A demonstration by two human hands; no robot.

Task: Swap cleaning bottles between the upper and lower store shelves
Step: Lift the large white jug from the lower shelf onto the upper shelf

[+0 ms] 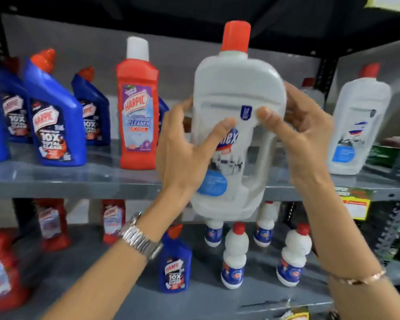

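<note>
Both hands, left (185,155) and right (305,139), clasped the big white bottle (236,93) by its flanks, upright before the upper shelf's front edge (79,188); it looked heavy, stiff, smooth-sided, best supported under its base.

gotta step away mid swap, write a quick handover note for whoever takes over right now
Left hand and right hand: both grip the big white red-capped bottle, held upright in the air in front of the upper shelf, not resting on it.
Upper shelf: blue Harpic bottles on the left, a red Harpic bathroom cleaner beside them, a second white bottle on the right.
Lower shelf: red bottles on the left, one blue Harpic bottle, small white bottles.
Done: cannot tell.
Left: set the held bottle down, go on swapping.
</note>
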